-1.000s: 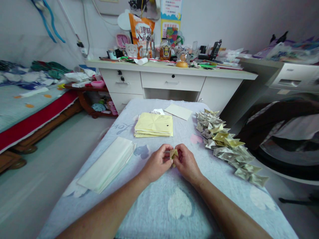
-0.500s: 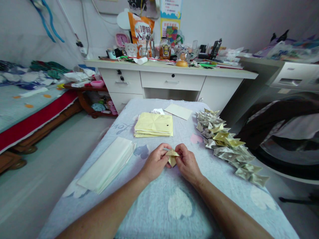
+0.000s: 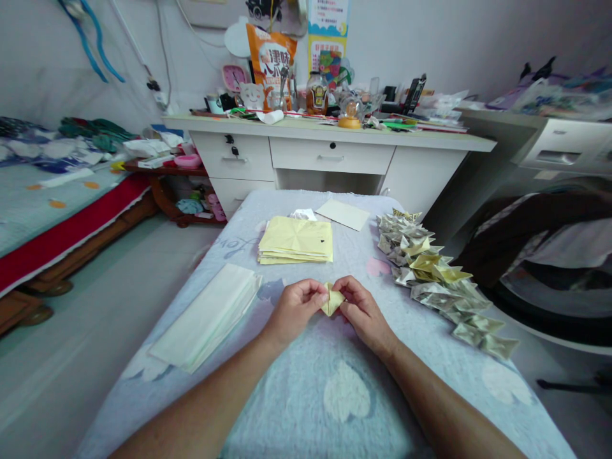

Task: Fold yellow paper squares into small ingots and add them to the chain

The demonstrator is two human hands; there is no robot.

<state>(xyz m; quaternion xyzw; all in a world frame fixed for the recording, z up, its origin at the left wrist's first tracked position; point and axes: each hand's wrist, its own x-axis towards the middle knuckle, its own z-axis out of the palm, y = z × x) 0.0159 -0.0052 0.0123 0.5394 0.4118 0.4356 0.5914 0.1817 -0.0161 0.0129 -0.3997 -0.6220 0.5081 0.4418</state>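
Between my hands is a small folded piece of yellow paper (image 3: 333,302), pinched at both sides above the cloth-covered table (image 3: 287,408). My left hand (image 3: 297,308) grips its left edge between thumb and fingers. On the other side, my right hand (image 3: 362,311) is closed on the right edge. Beyond them lies a stack of creased yellow paper (image 3: 294,241). To the left rests a pile of long, pale folded sheets (image 3: 205,319). Several folded paper pieces with pointed tips (image 3: 435,274) stand in rows on the right.
One pale flat sheet (image 3: 342,214) and a crumpled white paper (image 3: 303,214) lie near the far end. A white desk (image 3: 329,156) laden with clutter stands behind. At the right is a washing machine (image 3: 554,153) with cloth hanging from its door; a bed (image 3: 62,197) is at left.
The folded paper has been turned between my fingers and now shows a diamond-like face. My left fingers have shifted slightly on its edge.
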